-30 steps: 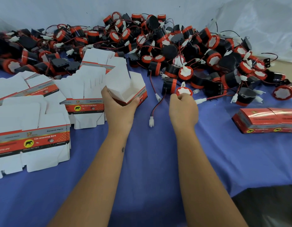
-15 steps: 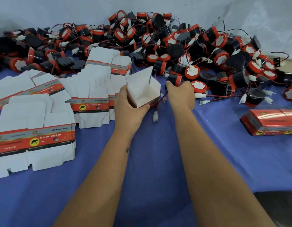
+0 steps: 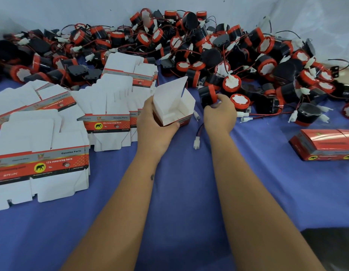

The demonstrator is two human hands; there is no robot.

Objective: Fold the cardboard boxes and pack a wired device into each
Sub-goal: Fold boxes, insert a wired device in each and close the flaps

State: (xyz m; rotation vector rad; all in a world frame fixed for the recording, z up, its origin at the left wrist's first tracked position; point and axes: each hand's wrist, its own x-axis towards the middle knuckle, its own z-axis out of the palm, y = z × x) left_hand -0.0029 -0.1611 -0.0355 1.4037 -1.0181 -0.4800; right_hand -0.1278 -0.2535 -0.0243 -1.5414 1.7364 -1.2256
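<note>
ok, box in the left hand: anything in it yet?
Empty. The box has its top flaps up and only white inside walls show. The right hand holds the horn beside it, outside.

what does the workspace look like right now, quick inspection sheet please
surface: blue cloth covers the table.
job's things: open box held upright, top flaps up; horn, black with a red rim, just right of it; flat box blanks stacked at left; horn pile along the back.
clutter: closed red boxes at right.
grippers: left hand grips the open box; right hand holds the horn.
cables: red-black lead with white plug lies on the cloth between the hands.
surroundings: pale sheet behind.
</note>
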